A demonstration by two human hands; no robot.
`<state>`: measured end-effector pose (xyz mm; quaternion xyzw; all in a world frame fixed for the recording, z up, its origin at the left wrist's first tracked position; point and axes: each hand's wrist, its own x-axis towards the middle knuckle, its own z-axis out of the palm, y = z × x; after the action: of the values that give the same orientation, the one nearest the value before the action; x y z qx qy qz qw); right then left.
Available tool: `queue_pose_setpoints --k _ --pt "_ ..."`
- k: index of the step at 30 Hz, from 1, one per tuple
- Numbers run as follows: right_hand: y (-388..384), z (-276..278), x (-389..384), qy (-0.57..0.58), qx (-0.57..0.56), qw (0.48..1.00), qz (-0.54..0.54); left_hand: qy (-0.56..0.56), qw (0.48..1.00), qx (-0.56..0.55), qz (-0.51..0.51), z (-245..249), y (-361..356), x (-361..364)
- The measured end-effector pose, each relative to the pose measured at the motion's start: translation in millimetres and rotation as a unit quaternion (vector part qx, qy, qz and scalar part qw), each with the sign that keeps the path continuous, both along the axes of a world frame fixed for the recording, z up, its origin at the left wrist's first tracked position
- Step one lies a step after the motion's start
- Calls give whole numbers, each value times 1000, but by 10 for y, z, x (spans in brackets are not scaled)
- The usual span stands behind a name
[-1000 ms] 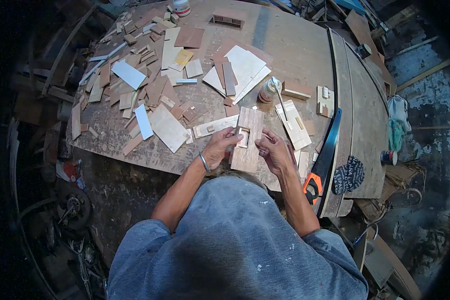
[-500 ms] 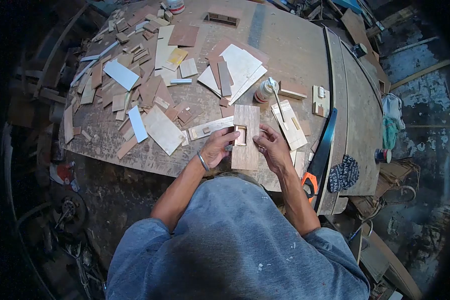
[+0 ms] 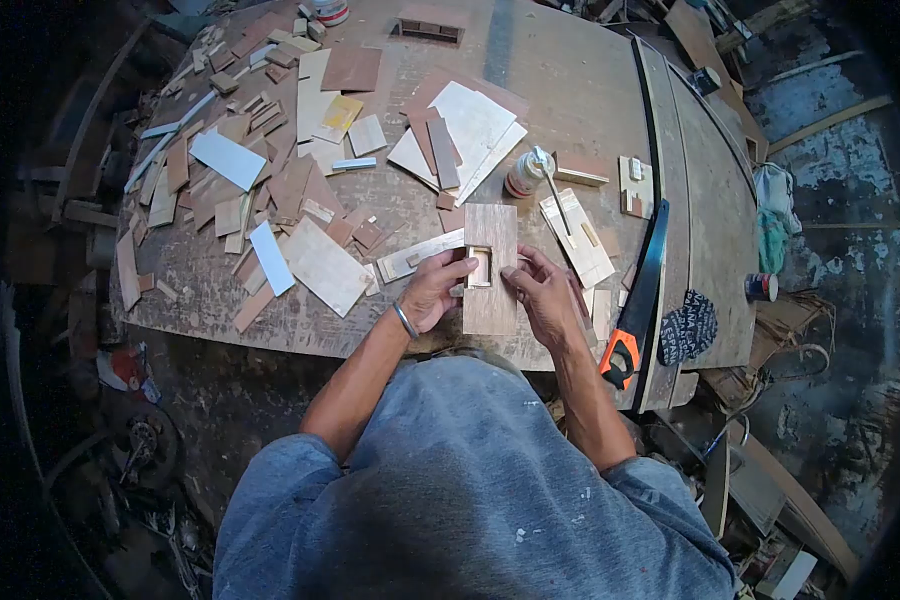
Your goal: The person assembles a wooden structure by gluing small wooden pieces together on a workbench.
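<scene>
Your wooden board (image 3: 491, 300) has swung round since a second ago: it lay slanted then, and now it sits square to you at the near edge of the workbench (image 3: 590, 90). Both hands have stayed on it. Your left hand (image 3: 433, 290) is curled tight, thumb and fingertips pinching the board's left edge right at the small rectangular cutout (image 3: 480, 268), where a paler piece shows inside. Your right hand (image 3: 540, 297) is half bent, fingertips pressing the board's right edge beside that same cutout; whether it truly grips or only steadies, I cannot tell. A long pale strip (image 3: 420, 255) lies touching the board's left side, under your left fingers. Just beyond the board stands the glue bottle (image 3: 522, 178), with a slim stick leaning out of it. Off to your right, the saw (image 3: 642, 270) lies with its orange handle toward you, and a dark patterned cap (image 3: 687, 327) sits just beside it. Wood offcuts (image 3: 250, 190) litter the bench's left half.
</scene>
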<state>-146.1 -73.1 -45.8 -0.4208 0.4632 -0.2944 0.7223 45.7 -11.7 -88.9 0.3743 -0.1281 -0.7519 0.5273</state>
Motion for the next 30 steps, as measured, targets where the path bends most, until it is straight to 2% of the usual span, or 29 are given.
queue_pose_setpoints --k 9,12,15,22,30 --pt "-47 15 68 -22 19 999 -19 -28 999 1 19 24 -105 90" --pt "-71 33 111 -9 5 998 -62 -14 1000 -1 19 46 -145 148" --pt "-64 63 171 114 -147 980 -64 -19 1000 -4 22 69 -159 197" --pt "36 170 243 163 -229 955 -90 21 998 -29 45 53 -182 263" --pt "79 255 285 102 -67 987 -105 39 998 -40 26 58 -213 297"
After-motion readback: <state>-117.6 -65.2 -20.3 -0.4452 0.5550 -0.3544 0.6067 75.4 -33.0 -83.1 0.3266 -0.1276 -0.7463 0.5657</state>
